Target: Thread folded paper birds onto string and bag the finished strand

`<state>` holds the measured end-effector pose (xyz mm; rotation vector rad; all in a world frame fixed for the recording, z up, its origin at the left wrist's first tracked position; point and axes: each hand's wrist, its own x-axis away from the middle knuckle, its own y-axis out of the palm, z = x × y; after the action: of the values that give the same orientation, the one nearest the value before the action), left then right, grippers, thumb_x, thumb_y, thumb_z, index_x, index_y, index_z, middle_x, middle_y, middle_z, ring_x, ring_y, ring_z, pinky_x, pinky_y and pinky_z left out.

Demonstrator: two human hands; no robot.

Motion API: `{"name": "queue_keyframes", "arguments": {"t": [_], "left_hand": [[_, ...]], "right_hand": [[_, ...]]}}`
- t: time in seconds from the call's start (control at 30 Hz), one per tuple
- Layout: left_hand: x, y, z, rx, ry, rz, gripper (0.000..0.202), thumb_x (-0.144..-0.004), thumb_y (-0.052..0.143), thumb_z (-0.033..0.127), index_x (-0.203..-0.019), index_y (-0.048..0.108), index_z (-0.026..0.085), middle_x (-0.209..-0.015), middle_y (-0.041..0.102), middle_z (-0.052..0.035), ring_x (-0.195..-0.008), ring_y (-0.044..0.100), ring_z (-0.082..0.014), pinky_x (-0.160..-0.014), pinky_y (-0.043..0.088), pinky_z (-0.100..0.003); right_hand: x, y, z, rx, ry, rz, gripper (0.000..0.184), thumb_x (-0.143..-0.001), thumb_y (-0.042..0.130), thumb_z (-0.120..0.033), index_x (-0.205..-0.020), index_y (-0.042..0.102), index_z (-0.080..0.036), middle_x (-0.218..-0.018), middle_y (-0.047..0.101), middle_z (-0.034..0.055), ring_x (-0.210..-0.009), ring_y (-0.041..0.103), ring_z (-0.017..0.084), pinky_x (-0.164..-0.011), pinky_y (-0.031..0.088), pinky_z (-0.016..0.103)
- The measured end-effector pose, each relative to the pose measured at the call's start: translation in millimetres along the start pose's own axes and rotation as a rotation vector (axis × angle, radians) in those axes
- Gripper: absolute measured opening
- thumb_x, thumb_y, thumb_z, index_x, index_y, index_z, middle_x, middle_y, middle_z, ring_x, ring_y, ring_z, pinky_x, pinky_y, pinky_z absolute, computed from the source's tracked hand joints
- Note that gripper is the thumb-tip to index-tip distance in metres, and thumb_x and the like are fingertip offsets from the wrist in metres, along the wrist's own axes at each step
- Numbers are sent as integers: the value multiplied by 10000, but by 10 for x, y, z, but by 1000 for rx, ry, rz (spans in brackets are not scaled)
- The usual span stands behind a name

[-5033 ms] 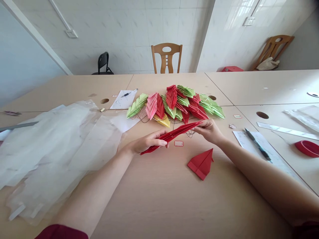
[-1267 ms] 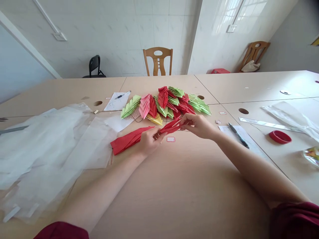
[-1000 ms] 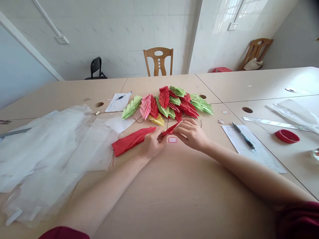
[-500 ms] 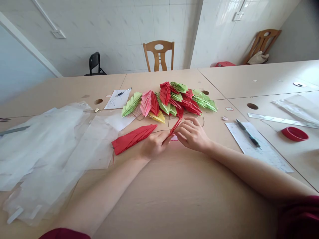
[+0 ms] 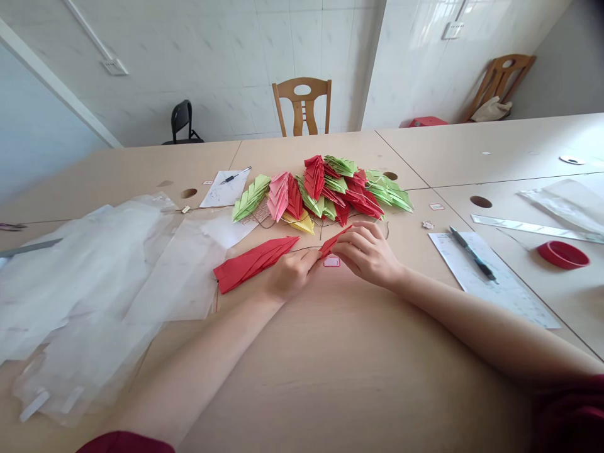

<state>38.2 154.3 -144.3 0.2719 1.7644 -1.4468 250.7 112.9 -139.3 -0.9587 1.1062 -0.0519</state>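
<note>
Between my two hands is a small folded piece of red paper [image 5: 334, 243]. My left hand [image 5: 293, 273] pinches its near left end. My right hand [image 5: 368, 253] has its fingers closed on the far right end, partly covering it. Left of my left hand lies a longer red pleated paper piece [image 5: 255, 263], flat on the table, with a dark string running from it toward my fingers. A small white label with a red border [image 5: 331, 261] lies just below the paper. Beyond my hands is a heap of red, green, pink and yellow folded paper pieces [image 5: 325, 185].
Thin translucent sheets [image 5: 94, 270] cover the table's left side. To the right are a pen [image 5: 472, 253] on a printed paper [image 5: 514, 289], a ruler [image 5: 533, 228] and a red tape ring [image 5: 563, 254]. A wooden chair [image 5: 302, 106] stands behind the table.
The red paper between my hands has tipped from standing upward to lying lower and flatter toward the right. My right fingers have closed over it, and the red-bordered label shows more fully.
</note>
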Motion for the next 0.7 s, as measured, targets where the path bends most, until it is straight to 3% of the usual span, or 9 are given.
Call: {"name": "queue_keyframes", "arguments": {"t": [0.2,0.37,0.47,0.53,0.63,0.7], "left_hand": [[4,0,-12,-25,107,-38,163,-925,480,123,-847,617,162,-714,648,-18,-607,594,-128,-564,431,-242],[24,-1,-34,-9,81,-63,167,-929,472,151,-876,628,181,-673,602,-5,-585,574,-123,-546,422,-232],[46,19,-54,38,-5,-62,154,-927,493,191,-833,615,184,-666,600,-4,-573,577,-121,-510,409,-227],[54,40,-65,131,-113,-45,141,-918,533,236,-806,598,181,-669,617,-4,-577,595,-120,-515,427,-220],[44,71,-72,423,-354,-17,93,-902,575,270,-870,573,182,-752,685,-10,-656,662,-125,-598,503,-216],[30,85,-79,641,-484,-17,97,-893,587,262,-934,551,182,-836,714,-28,-747,695,-140,-665,540,-233]], "right_hand": [[-42,-34,-69,-17,-86,-86,131,-937,488,-149,-993,599,-193,-962,664,54,-909,555,185,-951,410,383],[-66,-58,6,-51,-19,-121,128,-933,460,-166,-957,578,-208,-996,647,72,-978,554,219,-989,388,437],[-51,-60,122,-92,84,-84,108,-926,468,-161,-950,558,-217,-995,639,73,-1029,550,236,-1015,362,477],[-38,-56,185,-163,233,25,91,-934,467,-177,-963,540,-221,-1013,622,79,-1033,549,238,-979,387,475],[-24,-35,203,-332,477,228,101,-948,470,-231,-1036,519,-222,-1061,589,95,-1030,551,233,-908,444,435],[-16,-10,162,-461,563,250,127,-957,466,-261,-1068,513,-222,-1059,584,91,-1019,559,222,-885,467,411]]}}
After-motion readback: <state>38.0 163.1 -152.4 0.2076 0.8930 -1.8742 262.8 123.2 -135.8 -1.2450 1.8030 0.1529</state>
